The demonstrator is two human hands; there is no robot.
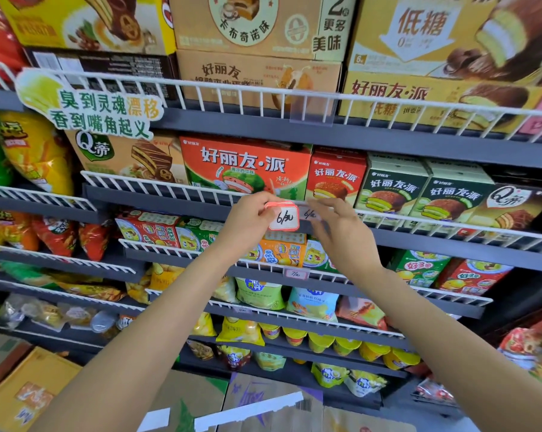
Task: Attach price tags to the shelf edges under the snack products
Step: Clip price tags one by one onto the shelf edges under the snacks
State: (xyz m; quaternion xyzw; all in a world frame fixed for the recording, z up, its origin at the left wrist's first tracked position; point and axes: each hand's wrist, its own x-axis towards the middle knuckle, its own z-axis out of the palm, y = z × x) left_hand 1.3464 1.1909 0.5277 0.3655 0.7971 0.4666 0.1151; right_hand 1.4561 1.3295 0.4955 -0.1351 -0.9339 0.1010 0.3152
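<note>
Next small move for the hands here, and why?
Probably peel the top tag off the stack in the left hand and fix it to the rail beside the tag already under the right hand's fingertips; further right, that rail shows no tags.

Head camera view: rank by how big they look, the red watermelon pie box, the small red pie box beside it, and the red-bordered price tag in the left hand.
1. Red watermelon pie box, clearly largest.
2. Small red pie box.
3. Red-bordered white price tag, smallest, even though it sits nearer the camera in the left hand.
</note>
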